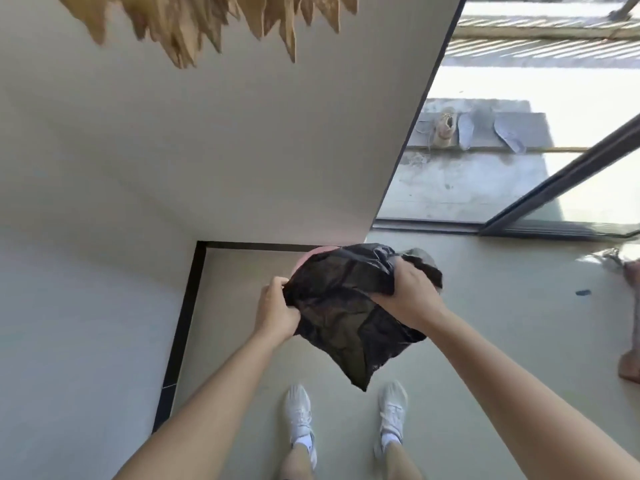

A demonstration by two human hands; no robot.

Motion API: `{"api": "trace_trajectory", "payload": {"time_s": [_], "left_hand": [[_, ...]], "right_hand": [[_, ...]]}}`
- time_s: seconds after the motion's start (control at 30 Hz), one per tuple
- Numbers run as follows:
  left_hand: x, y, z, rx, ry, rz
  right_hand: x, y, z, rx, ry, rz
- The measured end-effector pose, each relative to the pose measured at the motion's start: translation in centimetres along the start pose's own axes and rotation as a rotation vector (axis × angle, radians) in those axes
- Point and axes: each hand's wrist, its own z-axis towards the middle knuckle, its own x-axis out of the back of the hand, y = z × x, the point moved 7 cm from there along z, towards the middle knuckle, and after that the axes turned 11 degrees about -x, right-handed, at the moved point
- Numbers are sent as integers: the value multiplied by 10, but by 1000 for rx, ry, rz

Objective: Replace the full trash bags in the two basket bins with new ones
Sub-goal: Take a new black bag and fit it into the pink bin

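A crumpled black trash bag (341, 313) hangs in the air in front of me, above the floor. My left hand (277, 311) pinches its left edge. My right hand (405, 296) grips its upper right part, fingers curled into the plastic. A pointed corner of the bag droops down toward my shoes. Behind the bag's top edge a pink rounded rim of a basket bin (313, 254) shows, standing in the corner by the wall; the rest of it is hidden by the bag.
A white wall (207, 150) with a black skirting strip (183, 323) runs on my left and ahead. A sliding glass door frame (561, 188) opens to a sunlit terrace with shoes (445, 128). A brownish object (632, 362) stands at the right edge. Dried leaves (194, 26) hang overhead.
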Motion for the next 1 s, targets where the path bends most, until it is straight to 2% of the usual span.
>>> {"api": "trace_trajectory", "payload": {"time_s": [0.23, 0.3, 0.4, 0.47, 0.6, 0.7, 0.93, 1.0], "left_hand": [[-105, -108, 78, 78, 113, -68], [-131, -137, 97, 62, 112, -50], [-169, -177, 123, 63, 107, -16], [-191, -198, 142, 62, 114, -16], [-227, -226, 190, 5, 97, 24], [-250, -242, 231, -55, 57, 84], [-304, -268, 301, -104, -120, 169], [-312, -274, 315, -127, -128, 203]], "right_hand": [[-166, 26, 132, 23, -161, 101], [-211, 37, 163, 0, -177, 53], [-272, 64, 200, -129, -269, -71], [-304, 74, 227, -113, -313, -51], [-349, 83, 275, -41, -368, -14], [-379, 89, 305, -16, -429, -71], [-428, 97, 365, 63, -432, -227], [-439, 97, 376, 92, -440, -307]]}}
